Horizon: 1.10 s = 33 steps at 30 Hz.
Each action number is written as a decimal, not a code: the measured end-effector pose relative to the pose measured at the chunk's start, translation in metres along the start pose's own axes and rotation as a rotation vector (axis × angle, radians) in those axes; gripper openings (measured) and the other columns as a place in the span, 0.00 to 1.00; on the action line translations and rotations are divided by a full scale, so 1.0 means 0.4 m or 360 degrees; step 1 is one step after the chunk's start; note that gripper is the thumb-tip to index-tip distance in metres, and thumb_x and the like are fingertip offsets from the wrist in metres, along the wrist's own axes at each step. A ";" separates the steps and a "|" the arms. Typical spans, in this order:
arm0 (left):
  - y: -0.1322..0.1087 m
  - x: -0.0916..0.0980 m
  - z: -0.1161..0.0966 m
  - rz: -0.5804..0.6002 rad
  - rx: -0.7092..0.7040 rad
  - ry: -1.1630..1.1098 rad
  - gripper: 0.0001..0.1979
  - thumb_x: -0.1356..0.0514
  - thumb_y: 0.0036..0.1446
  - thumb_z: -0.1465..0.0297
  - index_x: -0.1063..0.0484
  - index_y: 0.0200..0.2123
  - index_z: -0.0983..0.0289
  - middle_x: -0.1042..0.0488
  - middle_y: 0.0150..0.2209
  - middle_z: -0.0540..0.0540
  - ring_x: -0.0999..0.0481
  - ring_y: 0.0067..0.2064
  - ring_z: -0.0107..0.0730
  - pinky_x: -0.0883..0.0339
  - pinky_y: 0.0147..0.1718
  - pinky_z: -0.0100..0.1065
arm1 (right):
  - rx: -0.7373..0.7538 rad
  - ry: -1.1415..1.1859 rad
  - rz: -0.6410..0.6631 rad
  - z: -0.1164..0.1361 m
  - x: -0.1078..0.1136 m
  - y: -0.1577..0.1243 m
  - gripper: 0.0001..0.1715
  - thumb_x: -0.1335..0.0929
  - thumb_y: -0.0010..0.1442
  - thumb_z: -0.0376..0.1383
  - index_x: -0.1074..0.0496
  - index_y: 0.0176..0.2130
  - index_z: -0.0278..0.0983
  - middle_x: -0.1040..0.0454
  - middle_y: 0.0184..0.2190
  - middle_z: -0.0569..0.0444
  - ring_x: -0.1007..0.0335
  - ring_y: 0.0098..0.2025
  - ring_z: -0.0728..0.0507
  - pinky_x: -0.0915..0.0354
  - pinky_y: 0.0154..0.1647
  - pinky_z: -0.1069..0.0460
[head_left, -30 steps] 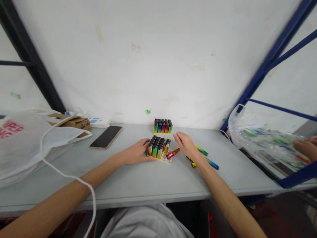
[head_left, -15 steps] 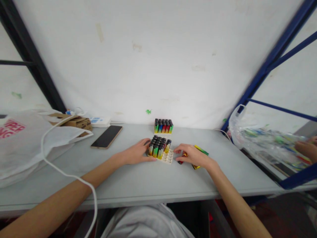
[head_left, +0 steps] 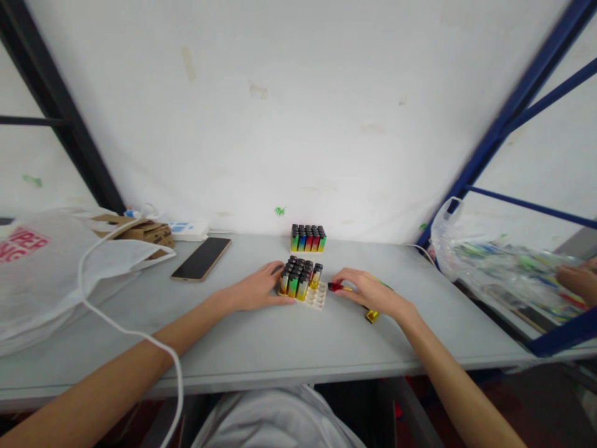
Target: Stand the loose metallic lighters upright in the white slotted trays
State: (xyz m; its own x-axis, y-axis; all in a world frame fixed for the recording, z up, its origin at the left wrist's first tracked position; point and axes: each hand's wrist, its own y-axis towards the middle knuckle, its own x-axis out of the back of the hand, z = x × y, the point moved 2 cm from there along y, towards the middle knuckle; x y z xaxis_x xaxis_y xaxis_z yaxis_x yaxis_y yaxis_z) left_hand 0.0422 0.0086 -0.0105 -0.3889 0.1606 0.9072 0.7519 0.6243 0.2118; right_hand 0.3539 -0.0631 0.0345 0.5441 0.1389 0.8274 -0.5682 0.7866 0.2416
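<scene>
A white tray (head_left: 316,298) with round slots holds several upright lighters (head_left: 293,285) on its left side; its right front slots are bare. My left hand (head_left: 259,286) grips the tray's left edge, thumb along the front. Just right of the tray, my right hand (head_left: 361,288) pinches a red lighter (head_left: 334,287), its black top pointing left. A yellow lighter (head_left: 372,316) lies beneath that hand, and a green one is mostly hidden behind it. Farther back stands a second tray (head_left: 308,251) filled with colourful lighters (head_left: 308,238).
On the left lie a phone (head_left: 201,258), a white plastic bag (head_left: 69,267), a cardboard box (head_left: 147,233) and a white cable (head_left: 135,330). At the right are a blue metal frame (head_left: 499,134), clear plastic bags (head_left: 504,267) and another person's hand (head_left: 578,280).
My right hand has taken hold of the red lighter and lifted it slightly, turning its black top toward the tray. My left hand has stayed at the tray.
</scene>
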 end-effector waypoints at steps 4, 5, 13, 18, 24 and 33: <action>0.000 0.004 -0.005 -0.0041 -0.0040 -0.0024 0.41 0.39 0.59 0.38 0.31 0.63 0.63 0.33 0.66 0.66 0.34 0.68 0.58 0.40 0.69 0.51 | -0.0077 0.0522 -0.0295 0.015 0.010 0.021 0.20 0.32 0.71 0.49 0.29 0.54 0.40 0.20 0.47 0.46 0.23 0.47 0.40 0.28 0.51 0.43; 0.000 0.005 -0.005 -0.0046 -0.0039 -0.0028 0.42 0.39 0.59 0.38 0.31 0.64 0.63 0.33 0.66 0.66 0.34 0.68 0.58 0.40 0.69 0.51 | -0.0075 0.0648 -0.0322 0.025 0.012 0.028 0.21 0.33 0.71 0.51 0.30 0.54 0.40 0.21 0.45 0.47 0.23 0.45 0.41 0.27 0.49 0.44; -0.002 0.002 -0.004 0.0008 0.0018 0.0013 0.45 0.42 0.60 0.36 0.34 0.66 0.65 0.35 0.67 0.69 0.36 0.69 0.59 0.41 0.70 0.50 | -0.0234 0.1286 -0.0429 0.089 -0.025 0.109 0.30 0.35 0.64 0.63 0.32 0.44 0.41 0.40 0.27 0.60 0.50 0.23 0.49 0.46 0.23 0.52; -0.002 0.007 -0.011 -0.0020 -0.0022 -0.0019 0.42 0.40 0.60 0.39 0.34 0.66 0.63 0.34 0.66 0.66 0.35 0.69 0.57 0.41 0.70 0.50 | -0.0300 0.0964 -0.0710 0.046 -0.065 0.112 0.29 0.34 0.64 0.61 0.38 0.30 0.41 0.46 0.22 0.62 0.54 0.23 0.49 0.54 0.23 0.52; 0.000 0.008 -0.009 0.0015 0.0013 -0.0021 0.41 0.40 0.59 0.38 0.30 0.63 0.63 0.35 0.68 0.66 0.37 0.70 0.58 0.43 0.71 0.50 | -0.0385 0.0474 -0.0897 0.010 -0.073 0.096 0.26 0.36 0.64 0.51 0.44 0.22 0.41 0.49 0.19 0.61 0.53 0.24 0.49 0.54 0.27 0.51; 0.001 0.001 0.000 0.0015 0.0001 0.0008 0.42 0.40 0.60 0.37 0.31 0.63 0.63 0.35 0.68 0.67 0.37 0.70 0.58 0.43 0.71 0.51 | -0.0322 0.0375 -0.0837 0.004 -0.078 0.104 0.24 0.36 0.68 0.52 0.37 0.28 0.39 0.41 0.21 0.61 0.46 0.25 0.49 0.47 0.28 0.52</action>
State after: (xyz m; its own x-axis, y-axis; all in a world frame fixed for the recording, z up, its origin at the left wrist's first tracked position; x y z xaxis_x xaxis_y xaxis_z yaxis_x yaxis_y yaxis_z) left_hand 0.0425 0.0092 -0.0102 -0.3789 0.1625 0.9110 0.7554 0.6231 0.2031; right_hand 0.3122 -0.0358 0.0194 0.8550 -0.1881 0.4833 -0.0702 0.8813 0.4673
